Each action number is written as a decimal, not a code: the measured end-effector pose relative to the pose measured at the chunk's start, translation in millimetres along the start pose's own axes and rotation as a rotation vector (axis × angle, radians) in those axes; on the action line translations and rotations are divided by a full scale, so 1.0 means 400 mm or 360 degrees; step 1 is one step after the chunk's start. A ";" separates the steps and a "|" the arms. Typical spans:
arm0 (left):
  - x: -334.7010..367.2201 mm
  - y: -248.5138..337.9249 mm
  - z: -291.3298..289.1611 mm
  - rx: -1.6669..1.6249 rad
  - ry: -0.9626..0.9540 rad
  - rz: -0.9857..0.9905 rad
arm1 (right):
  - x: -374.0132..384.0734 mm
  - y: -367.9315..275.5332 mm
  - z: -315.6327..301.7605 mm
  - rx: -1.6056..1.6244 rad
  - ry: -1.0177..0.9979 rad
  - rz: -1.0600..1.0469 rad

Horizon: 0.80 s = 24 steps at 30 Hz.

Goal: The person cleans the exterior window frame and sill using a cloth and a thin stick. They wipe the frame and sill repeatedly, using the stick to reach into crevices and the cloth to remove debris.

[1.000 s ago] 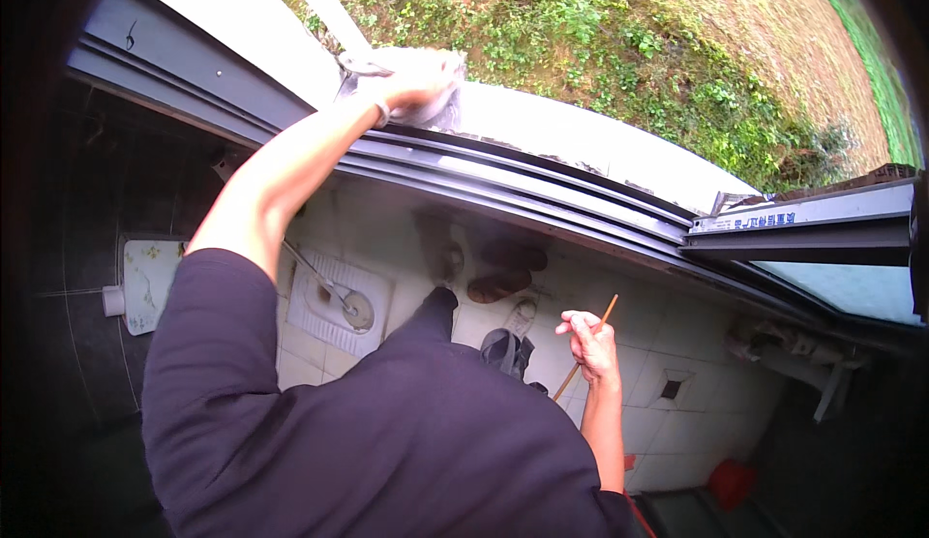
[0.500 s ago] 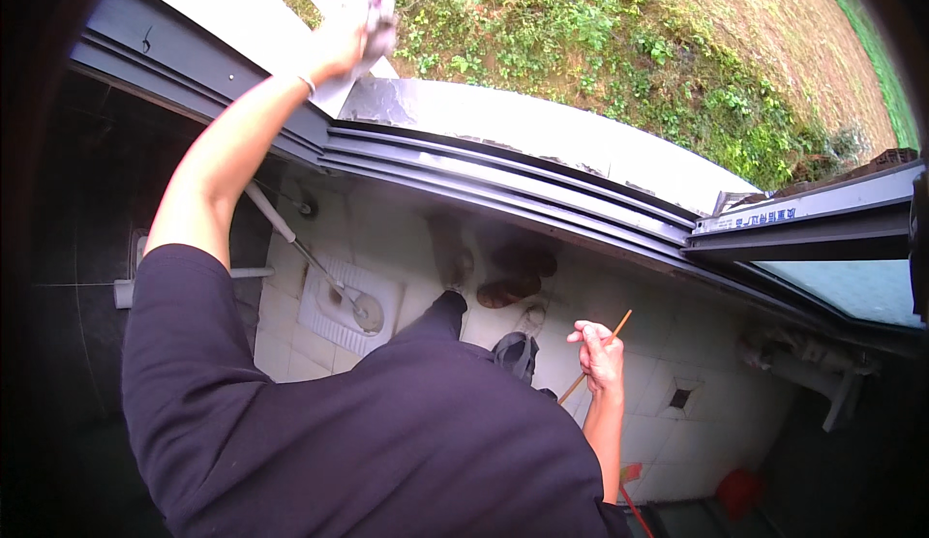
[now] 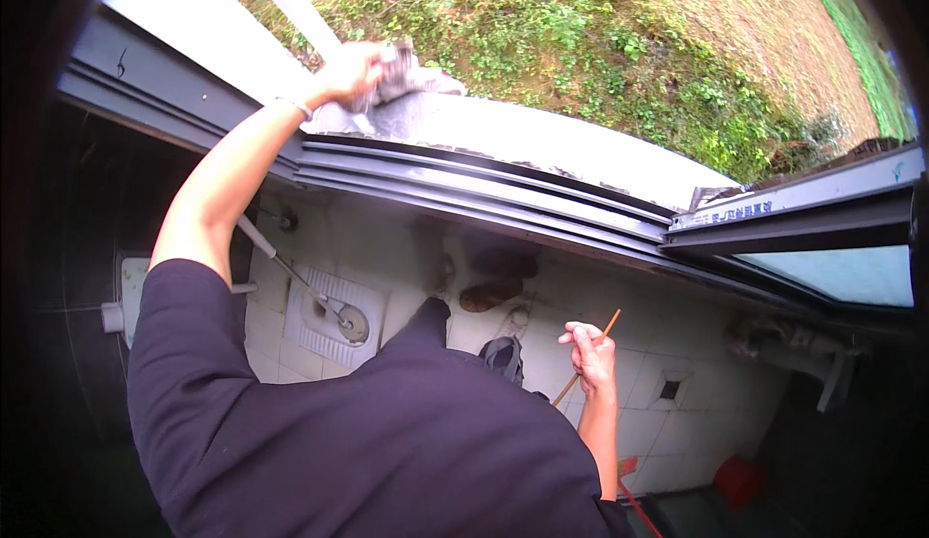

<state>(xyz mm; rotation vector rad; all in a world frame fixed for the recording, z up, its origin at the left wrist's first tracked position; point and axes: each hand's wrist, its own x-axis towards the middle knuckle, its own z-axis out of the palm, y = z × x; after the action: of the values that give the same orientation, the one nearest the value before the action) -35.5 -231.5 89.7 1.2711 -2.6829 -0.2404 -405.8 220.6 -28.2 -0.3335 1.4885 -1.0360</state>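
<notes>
My left arm reaches out through the window opening, and my left hand (image 3: 350, 71) is closed round a crumpled grey cloth (image 3: 411, 81). The cloth lies against the white outer ledge (image 3: 503, 124), close to the corner by a white upright bar (image 3: 290, 4). Lower on the right, at waist height, my right hand (image 3: 592, 359) is closed on a thin wooden stick (image 3: 612, 322). The stick slants between its fingers, and its lower end passes behind my dark shirt.
A dark metal window track (image 3: 464, 182) runs across in front of me, with a sliding sash (image 3: 803, 238) on the right. On the tiled floor are a squat toilet (image 3: 314, 340), a drain (image 3: 670, 390) and a red bucket-like object (image 3: 738, 481). Vegetation (image 3: 542, 44) grows outside.
My left hand has brought the cloth down from beside the white bar onto the outer ledge, where it spreads rightward. My right hand still holds the stick in much the same place.
</notes>
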 end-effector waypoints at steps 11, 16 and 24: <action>0.384 0.333 0.275 -0.1614 0.0418 -0.0031 | 0.013 0.059 0.002 -0.0108 0.0070 0.0020; 0.491 0.658 0.234 -0.2107 0.0379 0.0262 | -0.008 0.144 -0.042 0.0048 0.0257 0.0089; 0.432 0.769 0.420 -0.0485 -0.0050 0.1213 | -0.079 0.190 -0.053 0.0009 0.0420 0.0043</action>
<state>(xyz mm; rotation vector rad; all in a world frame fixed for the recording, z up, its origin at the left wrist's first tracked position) -410.6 -161.0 5.4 0.1267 -2.7807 -0.5246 -390.8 294.3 -67.5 -0.1763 1.7202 -1.0937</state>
